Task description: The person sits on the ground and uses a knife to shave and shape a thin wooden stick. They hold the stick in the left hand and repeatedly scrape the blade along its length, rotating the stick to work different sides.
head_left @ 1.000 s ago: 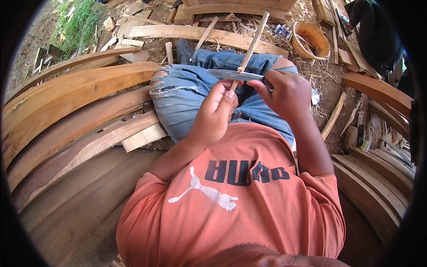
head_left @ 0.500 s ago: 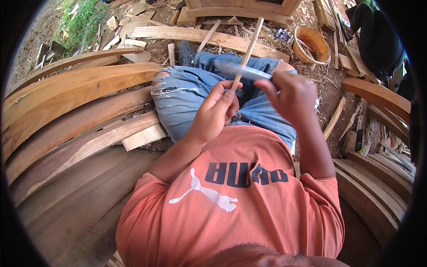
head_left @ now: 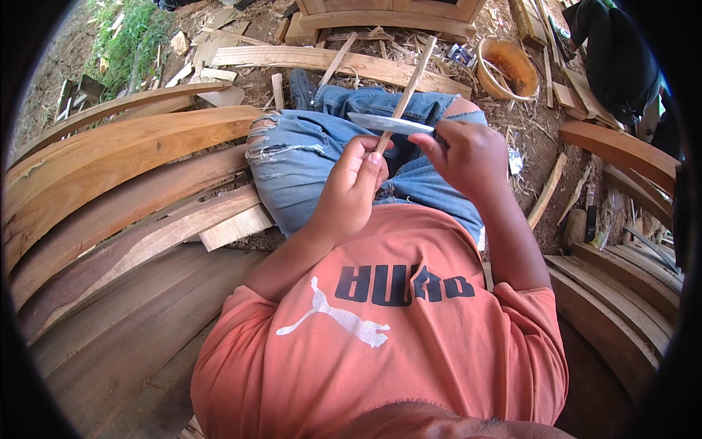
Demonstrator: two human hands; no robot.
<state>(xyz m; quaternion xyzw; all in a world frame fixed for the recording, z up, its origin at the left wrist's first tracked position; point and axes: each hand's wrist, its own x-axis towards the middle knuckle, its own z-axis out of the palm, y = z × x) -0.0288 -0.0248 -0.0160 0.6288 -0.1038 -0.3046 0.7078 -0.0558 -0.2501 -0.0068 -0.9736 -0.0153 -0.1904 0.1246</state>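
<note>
My left hand (head_left: 356, 179) is closed around the lower end of a thin wooden stick (head_left: 415, 79), which slants up and away to the right over my lap. In my right hand (head_left: 472, 155) is a knife (head_left: 391, 124), its handle hidden inside my fist. The pale blade points left and crosses the stick just above my left fingers. It appears to touch the wood. My right thumb lies along the near side, close to the base of the blade.
Long boards (head_left: 131, 143) are stacked at my left, with more planks (head_left: 614, 293) at my right. Beyond my legs lie a long plank (head_left: 351, 64), scraps and shavings. A worn orange basin (head_left: 507, 69) stands at the far right, near a dark-clothed person (head_left: 618, 62).
The knife, blurred by motion before, now shows sharply and sits slightly lower on the stick. My right hand has moved a little left and down. The stick leans slightly more to the right.
</note>
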